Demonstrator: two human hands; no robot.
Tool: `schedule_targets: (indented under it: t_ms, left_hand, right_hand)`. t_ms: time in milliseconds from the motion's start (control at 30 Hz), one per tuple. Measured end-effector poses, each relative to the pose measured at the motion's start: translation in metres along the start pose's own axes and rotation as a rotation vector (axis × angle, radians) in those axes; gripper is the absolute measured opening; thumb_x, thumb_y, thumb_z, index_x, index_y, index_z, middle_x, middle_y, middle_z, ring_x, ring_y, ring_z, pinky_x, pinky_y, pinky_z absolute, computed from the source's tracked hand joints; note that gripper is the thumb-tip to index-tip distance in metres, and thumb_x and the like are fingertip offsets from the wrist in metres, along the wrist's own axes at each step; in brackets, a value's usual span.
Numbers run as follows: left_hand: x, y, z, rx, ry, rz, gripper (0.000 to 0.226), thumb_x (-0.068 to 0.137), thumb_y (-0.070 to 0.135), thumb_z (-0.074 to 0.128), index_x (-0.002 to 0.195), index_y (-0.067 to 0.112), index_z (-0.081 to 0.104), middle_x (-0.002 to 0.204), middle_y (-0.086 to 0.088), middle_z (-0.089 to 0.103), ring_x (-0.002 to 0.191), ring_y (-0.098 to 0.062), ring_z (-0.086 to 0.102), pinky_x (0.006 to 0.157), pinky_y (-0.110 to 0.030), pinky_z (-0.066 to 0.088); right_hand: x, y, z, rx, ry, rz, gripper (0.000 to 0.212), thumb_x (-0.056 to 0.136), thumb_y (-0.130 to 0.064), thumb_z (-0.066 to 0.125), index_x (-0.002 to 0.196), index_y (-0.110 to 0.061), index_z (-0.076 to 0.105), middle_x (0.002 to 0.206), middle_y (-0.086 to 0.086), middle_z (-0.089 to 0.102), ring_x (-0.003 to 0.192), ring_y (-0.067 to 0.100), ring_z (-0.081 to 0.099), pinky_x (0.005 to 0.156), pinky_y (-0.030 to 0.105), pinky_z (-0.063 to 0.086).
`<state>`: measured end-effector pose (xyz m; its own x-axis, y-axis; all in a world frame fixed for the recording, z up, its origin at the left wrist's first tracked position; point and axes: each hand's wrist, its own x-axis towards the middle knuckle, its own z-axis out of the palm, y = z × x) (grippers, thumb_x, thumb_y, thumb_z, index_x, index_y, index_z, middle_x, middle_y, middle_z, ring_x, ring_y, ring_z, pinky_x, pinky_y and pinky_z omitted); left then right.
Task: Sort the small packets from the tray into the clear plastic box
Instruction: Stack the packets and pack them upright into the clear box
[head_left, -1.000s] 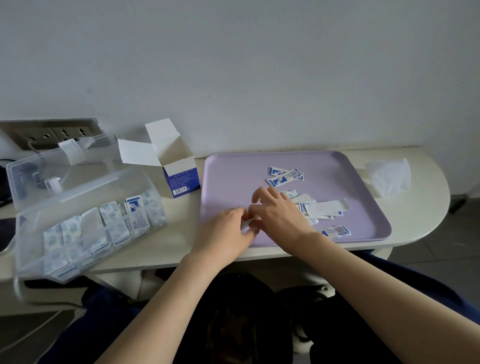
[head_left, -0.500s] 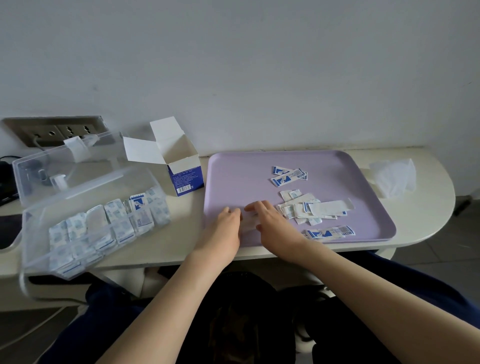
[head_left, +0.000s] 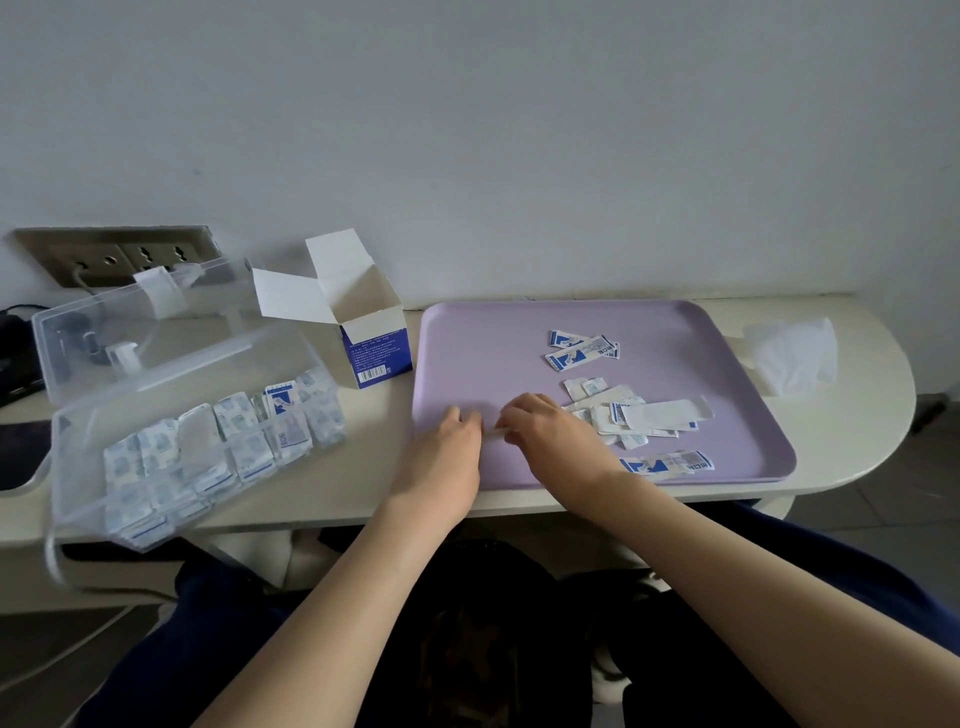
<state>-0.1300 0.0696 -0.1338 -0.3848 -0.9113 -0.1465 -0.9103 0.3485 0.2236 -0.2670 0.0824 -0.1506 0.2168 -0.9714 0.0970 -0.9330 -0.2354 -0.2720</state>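
A lilac tray (head_left: 483, 353) lies on the white table with small blue-and-white packets scattered on it: a pair at the back (head_left: 581, 351), a pile in the middle (head_left: 634, 415) and a strip near the front edge (head_left: 667, 462). Over the tray's near left part, my left hand (head_left: 447, 452) and my right hand (head_left: 556, 441) meet and pinch a small white packet (head_left: 493, 432) between them. To the left, the clear plastic box (head_left: 93, 512) stands open, with rows of packets (head_left: 223, 447) stacked inside.
An open blue-and-white carton (head_left: 371, 343) stands between box and tray. The box's lid (head_left: 130, 332) lies open behind it, under a wall socket panel (head_left: 119, 254). A crumpled white tissue (head_left: 792, 358) lies right of the tray. The table's rounded edge runs close to my knees.
Both hands slid a little leftward off the packet pile and came together on one small white packet. The pile, hidden under my right hand a second ago, shows now.
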Motion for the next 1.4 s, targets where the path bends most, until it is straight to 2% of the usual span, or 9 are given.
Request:
schedule_targets:
  t_ms: [100,267,433,700,867,1100,1200,1333,1400]
  left_hand:
    - [-0.006,0.001,-0.009,-0.003,-0.008,0.012,0.021,0.098,0.013,0.038,0.118,0.012,0.044,0.111,-0.008,0.056,0.096,-0.026,0.06,0.07,-0.029,0.04]
    - [-0.019,-0.006,-0.023,-0.017,0.015,0.003,0.014,0.1,0.016,0.035,0.113,0.015,0.035,0.081,-0.001,0.049,0.067,-0.019,0.053,0.051,-0.023,0.035]
    - [-0.031,-0.02,-0.029,0.064,0.027,0.03,0.021,0.096,0.007,0.034,0.115,0.016,0.035,0.074,0.003,0.04,0.064,-0.019,0.046,0.053,-0.027,0.032]
    - [-0.051,-0.043,-0.045,0.071,0.042,0.066,0.032,0.094,0.003,0.036,0.12,0.022,0.044,0.111,-0.005,0.059,0.083,-0.021,0.054,0.063,-0.027,0.035]
    - [-0.064,-0.061,-0.053,0.095,0.073,0.07,0.033,0.092,-0.001,0.035,0.113,0.024,0.045,0.106,-0.005,0.057,0.091,-0.026,0.059,0.064,-0.03,0.035]
    - [-0.083,-0.096,-0.066,0.149,0.239,0.055,0.031,0.089,-0.002,0.041,0.108,0.022,0.043,0.103,0.0,0.052,0.098,-0.024,0.056,0.067,-0.03,0.033]
    - [-0.092,-0.112,-0.073,0.145,0.298,0.027,0.026,0.09,-0.001,0.041,0.095,0.025,0.037,0.1,0.002,0.053,0.098,-0.023,0.057,0.067,-0.029,0.029]
    - [-0.097,-0.136,-0.079,0.121,0.349,-0.011,0.02,0.093,0.007,0.04,0.09,0.026,0.035,0.099,0.006,0.059,0.097,-0.019,0.059,0.071,-0.03,0.028]
    - [-0.1,-0.147,-0.083,0.068,0.393,-0.049,0.012,0.096,0.014,0.04,0.094,0.026,0.04,0.102,0.006,0.059,0.099,-0.019,0.057,0.076,-0.032,0.033]
  right_hand:
    - [0.002,-0.004,-0.003,-0.015,0.073,-0.05,0.025,0.095,-0.004,0.046,0.115,-0.01,0.059,0.115,0.005,0.058,0.107,0.022,0.052,0.067,0.025,0.033]
    - [0.001,-0.017,-0.012,-0.016,0.13,-0.134,0.015,0.082,0.0,0.064,0.094,-0.008,0.064,0.082,0.005,0.066,0.063,0.026,0.063,0.047,0.022,0.03]
    - [0.001,-0.027,-0.016,-0.043,-0.009,-0.143,0.019,0.099,-0.012,0.042,0.115,-0.012,0.052,0.106,0.003,0.058,0.08,0.025,0.058,0.058,0.024,0.028]
    - [-0.004,-0.045,-0.013,-0.041,-0.104,-0.213,0.029,0.095,-0.008,0.041,0.123,-0.019,0.041,0.109,-0.003,0.062,0.09,0.018,0.058,0.074,0.029,0.045]
    - [-0.001,-0.065,-0.008,0.023,0.044,-0.259,0.016,0.097,-0.016,0.044,0.11,-0.016,0.053,0.097,0.002,0.065,0.081,0.023,0.062,0.066,0.031,0.05]
    - [0.015,-0.113,-0.015,0.001,0.323,-0.383,0.031,0.09,-0.033,0.045,0.084,-0.016,0.07,0.07,-0.003,0.063,0.065,0.02,0.057,0.053,0.029,0.049]
    - [0.026,-0.139,-0.017,-0.039,0.347,-0.404,0.04,0.092,-0.041,0.043,0.078,-0.015,0.069,0.067,-0.003,0.064,0.063,0.02,0.057,0.05,0.03,0.048]
    - [0.042,-0.163,-0.018,-0.067,0.258,-0.421,0.016,0.086,-0.022,0.057,0.079,-0.01,0.066,0.069,0.001,0.064,0.066,0.022,0.059,0.044,0.037,0.049]
    - [0.051,-0.174,-0.02,-0.038,0.204,-0.414,0.014,0.089,-0.018,0.057,0.086,-0.007,0.065,0.078,0.005,0.065,0.076,0.025,0.058,0.054,0.043,0.051]
